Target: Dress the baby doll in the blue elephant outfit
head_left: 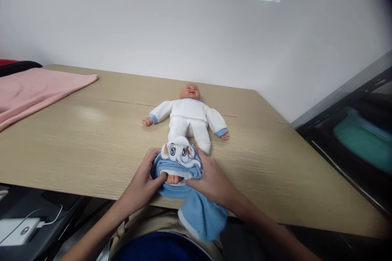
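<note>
A baby doll (188,118) in a white suit with blue cuffs lies on its back on the wooden table (92,138), its head pointing away from me. A blue garment with a white cartoon patch (180,159) is bunched around one of the doll's legs near the table's front edge, and a bare doll foot (174,179) pokes out of it. My left hand (143,181) pinches the garment's left side. My right hand (211,179) grips its right side. The rest of the blue fabric hangs over the edge toward my lap.
A pink cloth (33,89) lies on the table's far left. A white wall stands behind the table. A dark rack with something teal (361,138) is to the right. Below left, a white device with a cable (21,228) rests on a dark surface.
</note>
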The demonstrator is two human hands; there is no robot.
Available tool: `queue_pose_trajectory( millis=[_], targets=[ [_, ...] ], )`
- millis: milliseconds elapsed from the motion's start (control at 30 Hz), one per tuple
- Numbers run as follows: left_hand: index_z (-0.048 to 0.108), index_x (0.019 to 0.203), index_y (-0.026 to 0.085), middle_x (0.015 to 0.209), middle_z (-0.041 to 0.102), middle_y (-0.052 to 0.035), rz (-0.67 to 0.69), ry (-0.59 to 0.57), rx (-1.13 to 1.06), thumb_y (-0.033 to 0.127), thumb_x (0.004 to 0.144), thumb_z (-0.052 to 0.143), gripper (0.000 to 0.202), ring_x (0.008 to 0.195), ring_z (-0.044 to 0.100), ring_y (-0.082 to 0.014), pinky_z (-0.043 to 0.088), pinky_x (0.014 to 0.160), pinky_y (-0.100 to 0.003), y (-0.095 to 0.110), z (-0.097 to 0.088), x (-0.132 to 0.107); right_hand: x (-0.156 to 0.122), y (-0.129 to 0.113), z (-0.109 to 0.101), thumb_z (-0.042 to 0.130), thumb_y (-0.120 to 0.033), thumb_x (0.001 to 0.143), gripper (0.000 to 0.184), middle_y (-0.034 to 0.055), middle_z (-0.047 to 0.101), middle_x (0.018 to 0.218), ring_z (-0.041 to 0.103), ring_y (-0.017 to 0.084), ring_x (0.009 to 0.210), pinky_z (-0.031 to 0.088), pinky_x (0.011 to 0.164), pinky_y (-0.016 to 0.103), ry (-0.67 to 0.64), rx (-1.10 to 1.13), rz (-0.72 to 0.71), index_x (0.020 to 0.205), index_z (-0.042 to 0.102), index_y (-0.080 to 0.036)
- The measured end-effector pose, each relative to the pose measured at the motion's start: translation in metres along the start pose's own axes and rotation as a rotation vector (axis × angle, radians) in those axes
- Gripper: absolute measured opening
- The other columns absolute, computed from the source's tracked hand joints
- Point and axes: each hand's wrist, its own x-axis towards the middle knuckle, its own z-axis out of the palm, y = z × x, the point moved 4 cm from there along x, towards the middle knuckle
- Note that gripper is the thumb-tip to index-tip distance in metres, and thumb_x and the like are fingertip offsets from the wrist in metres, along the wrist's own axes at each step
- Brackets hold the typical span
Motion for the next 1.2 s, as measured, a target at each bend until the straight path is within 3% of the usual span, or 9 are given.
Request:
queue_pose_trajectory(
  millis=[167,367,633,767,867,967,1033,1100,1200],
  targets=[
    [0.067,0.139,0.024,0.141,0.074,-0.0089,0.052,-0.078,0.074,0.025,0.102,0.067,0.037,0.134,0.068,-0.0279,0.051,0.118,-0.042,0.004,-0.01,0.019,0.012,-0.002,-0.003,0.082,-0.016,0.08,0.052,0.0069,0.08,0.121,0.076,0.031,0.109,0.058,0.097,0.045,0.023,0.113,-0.086,0.129,0.066,-0.023],
    [0.069,0.127,0.02,0.122,0.078,-0.0077,0.049,-0.115,0.171,0.025,0.097,0.066,0.03,0.111,0.07,-0.0268,0.055,0.104,-0.042,-0.005,-0.021,0.041,0.033,-0.006,-0.005,0.08,-0.008,0.076,0.035,0.0035,0.071,0.112,0.069,0.028,0.107,0.055,0.096,0.042,0.078,-0.006,-0.253,0.104,0.065,-0.023],
    [0.068,0.135,0.02,0.141,0.076,-0.0122,0.034,-0.147,0.047,0.028,0.1,0.071,0.036,0.135,0.068,-0.0296,0.052,0.122,-0.045,-0.01,-0.024,0.044,0.035,-0.005,-0.002,0.084,-0.012,0.074,0.045,0.0056,0.073,0.119,0.07,0.029,0.111,0.057,0.1,0.044,0.079,-0.034,-0.197,0.112,0.063,-0.023],
    [0.069,0.143,0.021,0.147,0.076,-0.0133,0.034,-0.215,0.005,0.034,0.103,0.073,0.042,0.14,0.068,-0.0306,0.051,0.126,-0.047,-0.011,-0.027,0.047,0.037,-0.002,-0.008,0.082,-0.022,0.083,0.031,0.0067,0.076,0.11,0.073,0.03,0.102,0.058,0.093,0.046,0.092,-0.047,-0.254,0.111,0.068,-0.022],
    [0.073,0.142,0.023,0.144,0.078,-0.0119,0.056,-0.307,0.016,0.038,0.105,0.074,0.04,0.14,0.069,-0.0309,0.051,0.127,-0.048,-0.007,-0.035,0.06,0.044,-0.003,-0.017,0.083,-0.032,0.09,0.023,0.007,0.08,0.104,0.075,0.032,0.096,0.061,0.092,0.048,0.03,-0.037,-0.289,0.108,0.073,-0.022],
    [0.08,0.131,0.022,0.132,0.082,-0.0124,0.011,-0.406,-0.004,0.045,0.101,0.081,0.038,0.129,0.074,-0.0328,0.058,0.117,-0.049,-0.001,-0.042,0.081,0.053,-0.006,-0.025,0.082,-0.032,0.094,0.018,0.009,0.082,0.105,0.077,0.033,0.097,0.062,0.094,0.049,-0.095,-0.034,-0.29,0.107,0.078,-0.02],
    [0.08,0.131,0.02,0.128,0.084,-0.0138,-0.06,-0.49,-0.075,0.046,0.09,0.093,0.05,0.122,0.077,-0.0336,0.063,0.108,-0.048,0.001,-0.044,0.096,0.059,-0.009,-0.031,0.083,-0.029,0.093,0.02,0.0098,0.083,0.107,0.078,0.032,0.1,0.063,0.096,0.046,-0.141,-0.039,-0.297,0.109,0.08,-0.018],
    [0.077,0.135,0.02,0.123,0.084,-0.0141,-0.13,-0.571,-0.177,0.045,0.077,0.103,0.068,0.117,0.079,-0.0334,0.065,0.101,-0.046,0.001,-0.044,0.106,0.063,-0.01,-0.039,0.081,-0.026,0.094,0.032,0.0103,0.083,0.119,0.078,0.032,0.111,0.061,0.104,0.044,-0.173,-0.032,-0.311,0.124,0.079,-0.017],
    [0.074,0.134,0.02,0.11,0.082,-0.0096,-0.159,-0.602,-0.253,0.052,0.08,0.101,0.069,0.101,0.079,-0.0267,0.065,0.09,-0.04,-0.004,-0.047,0.115,0.064,-0.005,-0.054,0.089,-0.034,0.09,0.057,0.0102,0.078,0.137,0.073,0.033,0.128,0.056,0.115,0.044,-0.224,-0.012,-0.317,0.143,0.071,-0.021]
  ],
)
